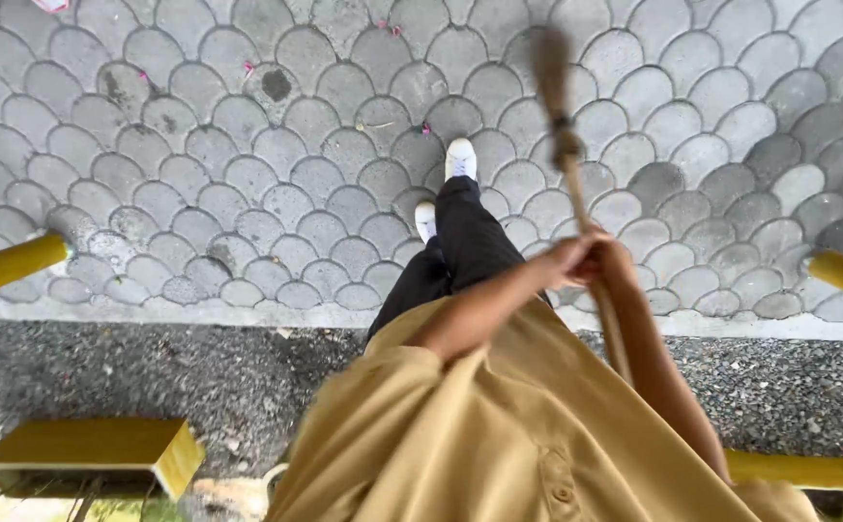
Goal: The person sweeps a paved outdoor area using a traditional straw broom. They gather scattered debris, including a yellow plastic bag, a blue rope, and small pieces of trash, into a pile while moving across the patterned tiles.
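Broom [565,145] w/ long wooden stick: both your hands clamp its upper handle, left hand [568,259] beside right hand [607,263]; bristle head out over scalloped pavers [247,145]. Looks light, stiff; grip high & it'll prob swing easy.

Grey scallop-patterned paving [247,164] is showing beyond the tan shirt [499,435]; black trousers [465,242], white shoes [460,159], brown broom [566,145], yellow rails [6,266]

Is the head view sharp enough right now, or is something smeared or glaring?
Head view: soft even daylight, no glare or hard shadows; the broom head is motion-blurred, both hands on its stick slightly soft; the scalloped paving is sharp; wide-angle bending curves the edges.
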